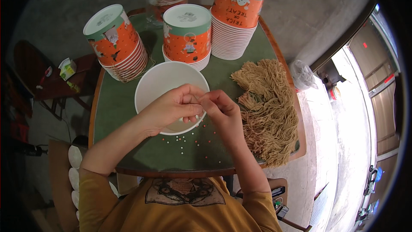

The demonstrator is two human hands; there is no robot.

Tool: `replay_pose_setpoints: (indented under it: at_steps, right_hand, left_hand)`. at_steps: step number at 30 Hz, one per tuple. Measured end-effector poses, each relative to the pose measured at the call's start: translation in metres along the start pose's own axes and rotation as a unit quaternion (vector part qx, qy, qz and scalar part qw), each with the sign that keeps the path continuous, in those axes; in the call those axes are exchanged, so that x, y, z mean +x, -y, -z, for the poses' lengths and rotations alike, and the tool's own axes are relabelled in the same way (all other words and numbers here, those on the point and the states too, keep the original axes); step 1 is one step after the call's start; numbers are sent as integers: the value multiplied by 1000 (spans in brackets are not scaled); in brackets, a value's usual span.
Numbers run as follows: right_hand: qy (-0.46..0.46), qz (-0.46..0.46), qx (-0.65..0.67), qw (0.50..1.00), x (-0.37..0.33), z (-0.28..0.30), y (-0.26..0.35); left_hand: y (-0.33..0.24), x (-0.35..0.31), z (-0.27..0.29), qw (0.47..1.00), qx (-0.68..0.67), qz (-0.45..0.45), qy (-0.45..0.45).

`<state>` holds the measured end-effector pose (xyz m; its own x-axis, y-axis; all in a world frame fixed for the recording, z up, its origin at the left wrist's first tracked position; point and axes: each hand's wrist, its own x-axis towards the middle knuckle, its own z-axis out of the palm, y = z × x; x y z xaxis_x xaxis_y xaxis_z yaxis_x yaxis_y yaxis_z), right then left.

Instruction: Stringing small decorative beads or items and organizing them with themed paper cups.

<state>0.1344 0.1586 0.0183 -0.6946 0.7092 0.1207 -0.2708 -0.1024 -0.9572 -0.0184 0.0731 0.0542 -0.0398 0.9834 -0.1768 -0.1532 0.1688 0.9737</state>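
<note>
"How are the two hands set, and what have they got?"

"The left hand is half curled, with tiny white bead-like pieces showing at its lower fingers; the right hand is bent to a thumb-and-forefinger pinch; the fingertips come together, perhaps on a thin strand, though I cannot tell for sure what lies between them."

"Why there?"

"They hang over the right side of a wide, round white bucket, its mouth facing up; I'd judge that it can catch anything dropped, and the close grip suits pieces so small."

"Yet some small white and orange-red round beads lie outside it?"

"Yes, scattered on the green-topped, wood-edged table, between bucket and body; that spot seems handy for picking up singly."

"And the big tangled heap of tan, stringy cord?"

"On the table's right, beside the right forearm; likely within reach there, yet out of the working space."

"The tall things behind?"

"Three nested stacks of orange-and-green printed buckets, left, middle and right, all bottoms up; nesting presumably saves room, and standing along the far side leaves the near side to the hands."
</note>
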Motion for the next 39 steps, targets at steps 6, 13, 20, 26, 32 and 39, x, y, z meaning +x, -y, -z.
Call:
replay_pose_setpoints:
  at_steps: [6, 13, 20, 26, 32, 39]
  right_hand:
    - [65, -102, -6, 993, 9, 21, 34]
    - [170, -106, 123, 972, 25, 4, 41]
    - [259, -88, 38, 961, 36, 0, 51]
    - [193, -65, -57, 977, 46, 6, 58]
    - [41, -102, -31, 993, 29, 30, 46]
    - [68, 154, -368, 914, -17, 27, 33]
  left_hand:
    - [7, 3, 1, 999, 7, 50, 16]
    - [9, -8, -11, 986, 160, -31, 35]
    - [16, -16, -2, 995, 96, -2, -6]
    - [8, -11, -10, 997, 71, -12, 27]
    - [5, -4, -9, 997, 72, 30, 27]
    - [2, -2, -7, 996, 80, 38, 29]
